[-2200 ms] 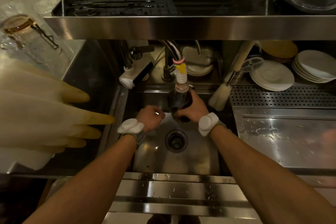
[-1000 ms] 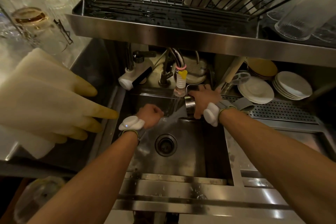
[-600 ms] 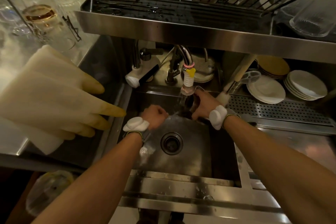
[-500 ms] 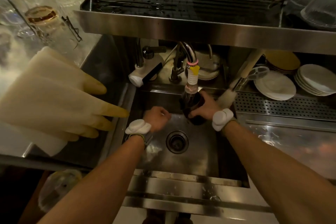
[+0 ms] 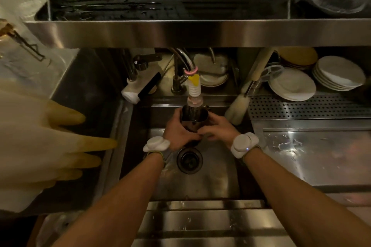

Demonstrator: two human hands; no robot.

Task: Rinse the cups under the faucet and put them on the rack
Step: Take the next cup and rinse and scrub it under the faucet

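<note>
Joining the right hand, the left hand now clasps the cup too, directly under the faucet at the sink's back edge; rinsing continues, the rack above awaits.

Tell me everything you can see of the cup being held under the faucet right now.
The cup is dark, shiny metal by its look, with straight walls and an open mouth facing up. It is held roughly upright over the sink, its mouth right under the faucet nozzle. The left hand wraps its left side and the right hand its right and lower part, hiding the base. Water inside cannot be made out.
</note>
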